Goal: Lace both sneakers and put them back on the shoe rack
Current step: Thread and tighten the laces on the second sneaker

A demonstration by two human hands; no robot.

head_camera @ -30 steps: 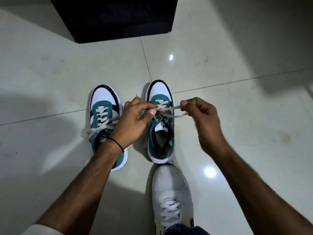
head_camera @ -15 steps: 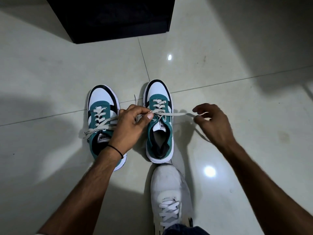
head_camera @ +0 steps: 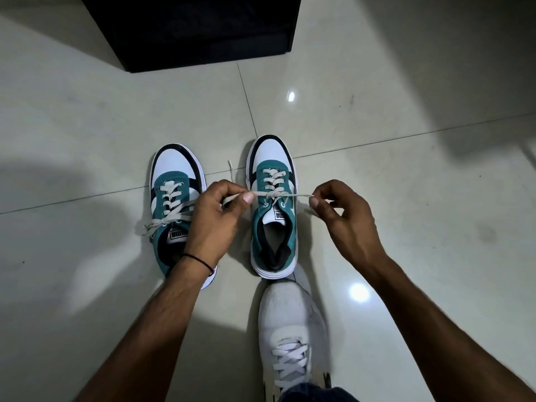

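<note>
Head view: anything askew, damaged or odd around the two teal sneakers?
Nothing damaged or spilled. The left teal sneaker's lace ends trail loose over its side toward the floor, and the lace tip held by the left hand looks slightly frayed.

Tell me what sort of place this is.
Probably a home entryway or hallway: glossy tiled floor, a black cabinet, perhaps the shoe rack, and teal sneakers being laced on the floor.

Item count: two teal sneakers, left sneaker (head_camera: pixel 177 198) and right sneaker (head_camera: pixel 272 204); one lace (head_camera: pixel 275 195) in the grip; two hands, left hand (head_camera: pixel 214 219) and right hand (head_camera: pixel 345 216); one white worn shoe (head_camera: pixel 290 323); one black wristband (head_camera: pixel 200 260); one black rack (head_camera: pixel 191 27).
</note>
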